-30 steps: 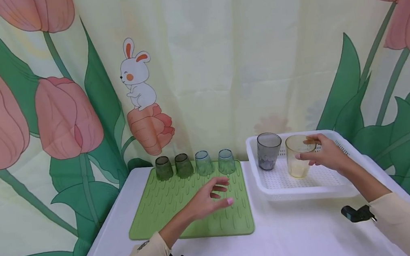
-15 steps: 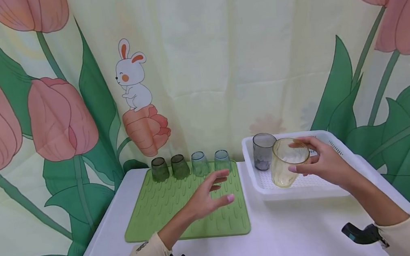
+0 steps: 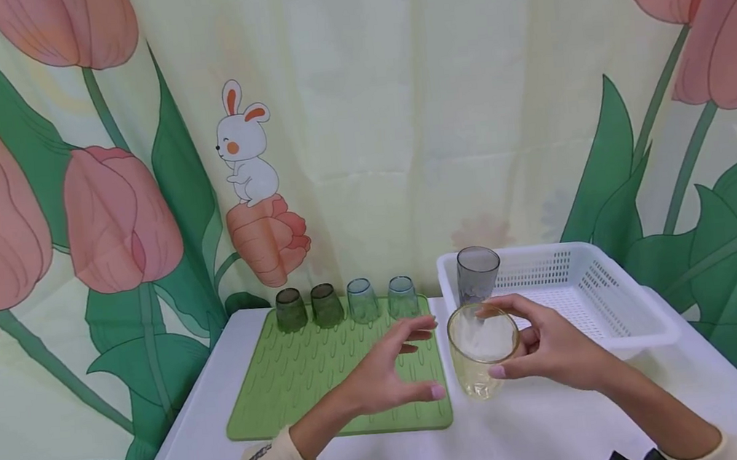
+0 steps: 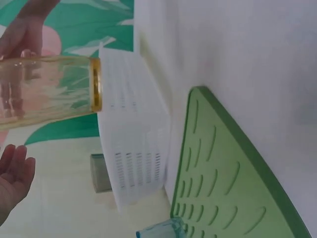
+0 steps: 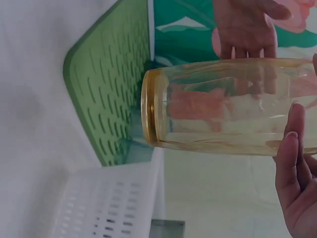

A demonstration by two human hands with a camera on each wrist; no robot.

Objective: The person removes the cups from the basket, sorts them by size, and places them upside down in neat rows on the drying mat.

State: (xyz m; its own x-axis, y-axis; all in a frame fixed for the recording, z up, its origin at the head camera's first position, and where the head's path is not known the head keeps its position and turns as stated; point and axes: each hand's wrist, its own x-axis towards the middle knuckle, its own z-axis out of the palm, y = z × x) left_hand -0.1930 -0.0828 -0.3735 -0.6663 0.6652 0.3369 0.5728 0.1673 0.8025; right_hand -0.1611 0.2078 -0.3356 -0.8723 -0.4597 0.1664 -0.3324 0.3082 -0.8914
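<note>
In the head view a clear yellow drinking glass (image 3: 480,377), mouth up, is gripped near its rim by my right hand (image 3: 549,342). It is held in the air in front of the white basket. The right wrist view shows its thick amber base (image 5: 151,106) and the fingers along its side. My left hand (image 3: 387,371) is just left of the glass, over the green mat (image 3: 329,379), with thumb and fingers spread apart and nothing between them. A grey glass (image 3: 477,271) stands upright in the white basket (image 3: 663,328), partly hidden behind the yellow one.
Two dark glasses (image 3: 291,311) and two blue glasses (image 3: 363,302) stand upside down in a row along the mat's back edge. The white-covered table (image 3: 525,443) extends in front. A curtain printed with tulips and a rabbit (image 3: 245,142) hangs close behind.
My right hand has lifted the yellow glass out of the basket and brought it left and nearer, beside the left hand. The left hand has shifted slightly right, still spread.
</note>
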